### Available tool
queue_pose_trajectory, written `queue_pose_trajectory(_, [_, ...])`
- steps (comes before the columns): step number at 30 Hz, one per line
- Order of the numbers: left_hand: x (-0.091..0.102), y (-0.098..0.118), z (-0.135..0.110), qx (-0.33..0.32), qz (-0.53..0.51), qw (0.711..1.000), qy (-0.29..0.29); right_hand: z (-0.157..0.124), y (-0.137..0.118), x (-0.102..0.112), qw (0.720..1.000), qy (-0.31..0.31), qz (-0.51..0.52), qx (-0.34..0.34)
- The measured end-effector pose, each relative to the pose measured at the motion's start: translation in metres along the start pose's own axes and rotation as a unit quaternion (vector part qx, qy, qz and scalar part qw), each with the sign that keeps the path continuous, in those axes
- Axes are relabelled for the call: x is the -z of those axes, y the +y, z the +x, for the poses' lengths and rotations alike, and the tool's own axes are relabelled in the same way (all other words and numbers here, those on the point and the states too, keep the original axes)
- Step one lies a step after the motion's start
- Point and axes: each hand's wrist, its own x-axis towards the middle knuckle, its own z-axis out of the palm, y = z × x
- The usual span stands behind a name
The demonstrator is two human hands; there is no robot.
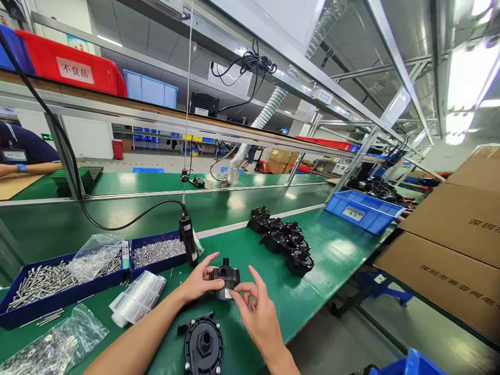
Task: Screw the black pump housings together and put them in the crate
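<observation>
My left hand (198, 284) is closed around the left side of a small black pump housing (225, 280) that stands on the green table (332, 255). My right hand (255, 312) touches the housing's front lower edge with thumb and forefinger pinched; the other fingers are spread. A round black fixture (203, 345) with screws around its rim lies just in front of me, between my forearms. A hanging electric screwdriver (188, 240) dangles beside my left hand.
Blue trays hold long screws (42, 284) and small screws (158, 252). Plastic bags of parts (50, 346) lie at front left. Several black pump housings (283, 239) sit farther right, beside a blue bin (363, 211). Cardboard boxes (457, 245) stand at right. Another person's arm (23, 167) rests at far left.
</observation>
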Motion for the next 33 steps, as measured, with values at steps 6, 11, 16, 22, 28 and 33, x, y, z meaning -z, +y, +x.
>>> queue_pose_trajectory(6, [-0.002,-0.002,-0.003,-0.023,0.001,1.000,-0.001,0.010,0.006,0.000,0.995,-0.066,-0.006,-0.080])
queue_pose_trajectory(11, [-0.001,0.005,-0.010,-0.039,0.037,0.998,-0.034,0.016,-0.013,-0.005,0.983,-0.155,-0.048,-0.086])
queue_pose_trajectory(16, [-0.001,0.001,-0.008,-0.002,-0.022,0.991,-0.133,0.008,0.000,0.031,0.974,-0.219,-0.024,-0.058])
queue_pose_trajectory(22, [-0.005,-0.013,-0.004,0.049,-0.091,0.988,-0.115,0.049,0.058,0.096,0.991,-0.092,0.000,-0.099])
queue_pose_trajectory(28, [0.001,-0.029,0.006,0.057,-0.075,0.987,-0.127,0.135,0.100,0.145,0.933,0.272,-0.142,-0.190])
queue_pose_trajectory(33, [0.011,-0.046,0.025,-0.015,-0.016,1.000,0.015,0.142,0.114,0.152,0.937,0.245,-0.151,-0.197])
